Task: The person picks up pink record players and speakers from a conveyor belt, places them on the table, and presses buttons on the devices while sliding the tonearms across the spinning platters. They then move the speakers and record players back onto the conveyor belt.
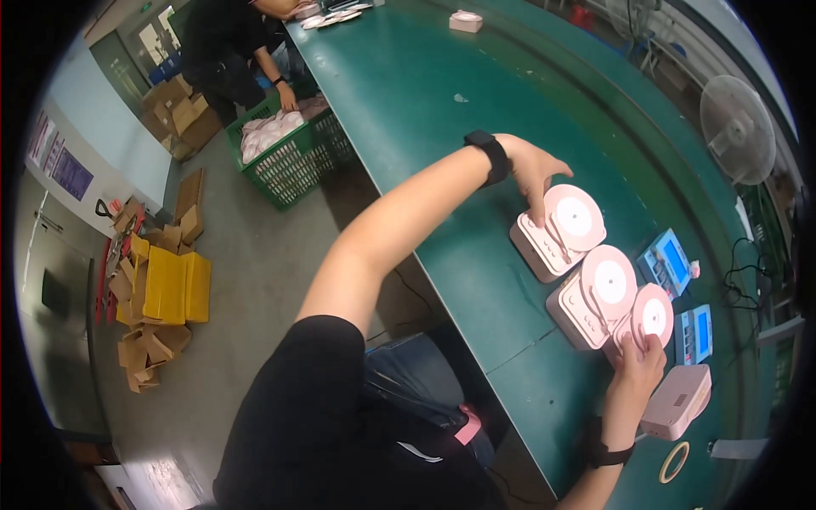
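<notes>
Three pink toy record players with white disc centres stand in a slanting row on the green table. My left hand [537, 170] reaches over the farthest record player [544, 246], fingers apart, one digit touching its top beside the turntable. The middle record player [582, 310] sits between my hands, untouched. At the nearest record player [653, 313], my right hand [639, 365] has its fingers bent onto the front part, gripping it; its lower body is hidden by the hand. Another pink record player [678, 404] lies beside my right wrist, turned with its slotted face showing.
Two blue devices with screens, one [667, 262] farther and one [695, 334] nearer, stand right of the row. A tape roll [674, 463] lies near. A pink unit [465, 21] sits far off. Left are a green crate [293, 166], a co-worker [225, 51] and cardboard boxes [157, 344].
</notes>
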`<state>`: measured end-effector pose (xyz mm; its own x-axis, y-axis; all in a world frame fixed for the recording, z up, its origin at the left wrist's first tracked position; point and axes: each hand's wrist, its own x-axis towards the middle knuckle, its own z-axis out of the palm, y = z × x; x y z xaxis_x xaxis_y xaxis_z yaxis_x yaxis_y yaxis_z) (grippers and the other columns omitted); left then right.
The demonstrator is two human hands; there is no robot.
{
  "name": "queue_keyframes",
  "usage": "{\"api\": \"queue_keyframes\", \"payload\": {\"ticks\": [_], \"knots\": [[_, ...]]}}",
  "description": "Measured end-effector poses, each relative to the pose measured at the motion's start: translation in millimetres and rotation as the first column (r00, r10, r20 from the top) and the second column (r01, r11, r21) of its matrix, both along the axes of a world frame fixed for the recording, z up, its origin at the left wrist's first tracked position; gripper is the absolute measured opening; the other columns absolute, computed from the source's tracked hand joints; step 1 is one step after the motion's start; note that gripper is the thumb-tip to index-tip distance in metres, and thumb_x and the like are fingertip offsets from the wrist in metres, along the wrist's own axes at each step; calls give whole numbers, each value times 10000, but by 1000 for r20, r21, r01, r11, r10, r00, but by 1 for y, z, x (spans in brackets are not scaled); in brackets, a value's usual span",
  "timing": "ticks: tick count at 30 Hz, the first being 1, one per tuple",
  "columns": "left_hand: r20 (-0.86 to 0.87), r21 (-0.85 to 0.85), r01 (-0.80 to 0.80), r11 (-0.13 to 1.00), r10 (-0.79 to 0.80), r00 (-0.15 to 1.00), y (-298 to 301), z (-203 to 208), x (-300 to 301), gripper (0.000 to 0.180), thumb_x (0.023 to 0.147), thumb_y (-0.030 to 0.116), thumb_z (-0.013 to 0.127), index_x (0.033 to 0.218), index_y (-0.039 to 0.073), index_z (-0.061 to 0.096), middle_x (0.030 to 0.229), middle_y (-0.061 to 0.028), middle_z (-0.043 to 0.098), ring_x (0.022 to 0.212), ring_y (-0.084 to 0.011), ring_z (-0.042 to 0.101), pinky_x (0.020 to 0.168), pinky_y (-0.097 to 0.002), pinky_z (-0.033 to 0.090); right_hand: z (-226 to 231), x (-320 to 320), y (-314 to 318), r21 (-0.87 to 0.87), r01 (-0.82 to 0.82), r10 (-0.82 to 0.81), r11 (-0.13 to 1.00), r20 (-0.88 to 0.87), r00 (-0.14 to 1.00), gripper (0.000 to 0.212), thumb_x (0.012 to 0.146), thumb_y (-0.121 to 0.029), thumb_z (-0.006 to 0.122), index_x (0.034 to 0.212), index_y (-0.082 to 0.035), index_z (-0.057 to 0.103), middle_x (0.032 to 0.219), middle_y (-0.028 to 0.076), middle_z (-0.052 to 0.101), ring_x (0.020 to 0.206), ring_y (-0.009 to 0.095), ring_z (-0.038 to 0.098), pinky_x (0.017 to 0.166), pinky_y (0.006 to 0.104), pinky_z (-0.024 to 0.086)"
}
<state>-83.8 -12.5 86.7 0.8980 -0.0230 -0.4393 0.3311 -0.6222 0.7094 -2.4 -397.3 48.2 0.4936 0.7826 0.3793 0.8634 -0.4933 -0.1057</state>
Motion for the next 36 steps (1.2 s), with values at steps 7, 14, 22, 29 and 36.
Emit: {"api": "queue_keyframes", "payload": {"ticks": [7,14,22,29,36], "knots": [[364,-264,210,942,-104,925,14,-49,22,1114,505,229,961,1420,-13,373,1328,-155,560,1252,-244,512,1045,-338,404,7,-7,-4,-23,51,-51,998,-22,998,335,825,70,600,1136,-47,645,1302,230,475,1199,396,469,995,428,407],[234,-347,156,925,-75,969,11,-42,16,1097,495,152,951,1418,-11,382,1351,-148,546,1294,-238,468,1091,-328,346,8,-6,-4,-44,42,-42,998,14,999,309,834,66,595,1117,-45,644,1284,230,486,1173,402,483,979,436,413],[186,-427,118,897,-40,982,13,-35,13,1087,487,114,939,1416,-7,388,1352,-137,546,1307,-243,452,1097,-321,326,5,-4,-5,-27,45,-46,999,-38,998,342,828,86,594,1136,-54,646,1292,223,471,1184,394,473,977,425,422],[153,-377,91,922,-35,988,14,-36,13,1080,498,134,937,1415,-7,384,1352,-146,545,1312,-254,448,1102,-325,317,5,-1,-7,14,39,-37,999,-138,990,371,803,86,612,1152,-39,636,1286,226,461,1204,401,456,1007,440,393],[175,-354,114,928,-54,983,14,-40,15,1064,503,152,939,1404,-8,396,1346,-157,550,1304,-261,461,1095,-322,328,7,6,-23,29,4,1,1000,-178,984,435,768,120,593,1173,-40,614,1282,220,457,1187,385,484,1001,425,408]]}}
